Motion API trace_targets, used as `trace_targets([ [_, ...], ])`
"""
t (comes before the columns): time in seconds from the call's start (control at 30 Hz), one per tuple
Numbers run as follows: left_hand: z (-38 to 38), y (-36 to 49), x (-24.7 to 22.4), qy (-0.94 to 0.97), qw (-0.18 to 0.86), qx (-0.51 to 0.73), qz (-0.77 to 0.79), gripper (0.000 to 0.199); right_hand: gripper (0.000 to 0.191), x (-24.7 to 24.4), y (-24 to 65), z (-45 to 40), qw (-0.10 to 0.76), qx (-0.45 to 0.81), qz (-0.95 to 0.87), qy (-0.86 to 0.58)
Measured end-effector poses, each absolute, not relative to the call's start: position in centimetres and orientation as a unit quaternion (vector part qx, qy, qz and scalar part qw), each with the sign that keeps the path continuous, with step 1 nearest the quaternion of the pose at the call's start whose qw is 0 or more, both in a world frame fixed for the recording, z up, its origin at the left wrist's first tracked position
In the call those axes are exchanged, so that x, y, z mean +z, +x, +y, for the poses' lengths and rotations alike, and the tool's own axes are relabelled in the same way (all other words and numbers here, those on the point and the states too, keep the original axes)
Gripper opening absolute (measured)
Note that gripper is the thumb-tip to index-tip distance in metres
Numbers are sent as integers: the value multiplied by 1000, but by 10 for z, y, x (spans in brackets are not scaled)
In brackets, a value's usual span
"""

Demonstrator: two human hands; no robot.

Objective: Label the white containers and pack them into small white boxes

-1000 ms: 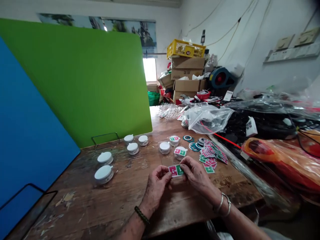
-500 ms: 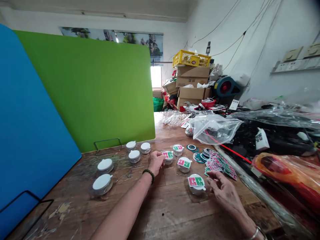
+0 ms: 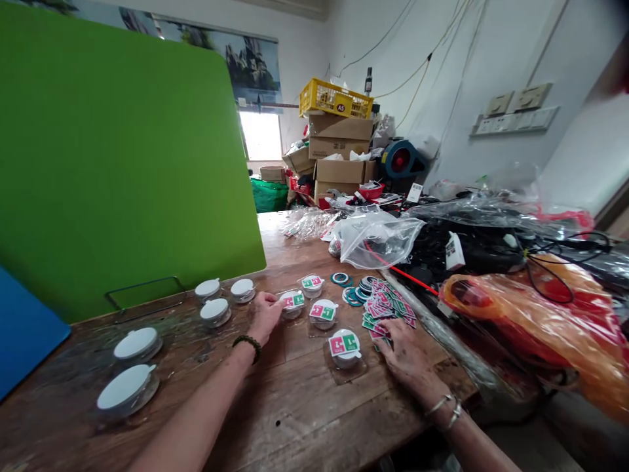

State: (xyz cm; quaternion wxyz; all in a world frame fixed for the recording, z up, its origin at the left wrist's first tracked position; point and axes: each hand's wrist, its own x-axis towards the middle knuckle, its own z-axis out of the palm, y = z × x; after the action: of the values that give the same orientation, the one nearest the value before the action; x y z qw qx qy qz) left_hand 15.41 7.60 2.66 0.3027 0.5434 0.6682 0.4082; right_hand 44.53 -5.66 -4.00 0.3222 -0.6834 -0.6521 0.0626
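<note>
My left hand (image 3: 265, 316) is closed at the left edge of a round, white-topped pack (image 3: 291, 313) in clear plastic. A red-and-green card (image 3: 293, 299) lies on that pack, right by my fingertips. Over on the right, my right hand (image 3: 407, 354) reaches onto a loose pile of red-and-green cards (image 3: 393, 300). Its thumb and fingers stand apart, touching the cards' near edge. Between the hands, a nearer pack (image 3: 345, 359) and a middle pack (image 3: 323, 322) each carry a card, as does a farther pack (image 3: 312, 293).
Several packs with bare white tops (image 3: 125, 387) stand on the left of the wooden table (image 3: 275, 393). Green and blue rings (image 3: 356, 295) lie beside the cards. A green panel (image 3: 122, 164) rises behind. Plastic bags (image 3: 378, 239) and orange-wrapped goods (image 3: 515, 308) crowd the right.
The view has turned to the right. My right hand has moved from beside the nearest pack onto the card pile. My left hand stays at the same pack.
</note>
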Motion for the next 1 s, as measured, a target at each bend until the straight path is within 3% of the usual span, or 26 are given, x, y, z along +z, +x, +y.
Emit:
trace_targets([
  [0.17,37,139,27,610,281,390,630,27,25,-41,441,-57,260,17,-653,-711],
  [0.4,-66,100,-14,737,205,298,570,30,17,-33,439,-60,272,15,-624,-732],
  [0.57,-108,84,-42,771,173,331,516,29,11,-33,441,-53,359,40,-594,-719],
  [0.7,-116,86,-41,774,156,353,502,29,19,-23,451,-70,417,69,-572,-703],
  [0.8,-116,87,-38,767,164,351,511,31,27,-12,465,-112,442,224,-544,-677],
  [0.9,-116,86,-36,763,176,344,518,32,27,-16,476,-170,308,508,-567,-571],
  [0.93,-116,85,-36,761,180,344,519,33,23,-25,476,-188,233,553,-578,-553],
  [1.0,-115,85,-36,758,185,352,517,33,24,-54,473,-218,127,522,-591,-602],
])
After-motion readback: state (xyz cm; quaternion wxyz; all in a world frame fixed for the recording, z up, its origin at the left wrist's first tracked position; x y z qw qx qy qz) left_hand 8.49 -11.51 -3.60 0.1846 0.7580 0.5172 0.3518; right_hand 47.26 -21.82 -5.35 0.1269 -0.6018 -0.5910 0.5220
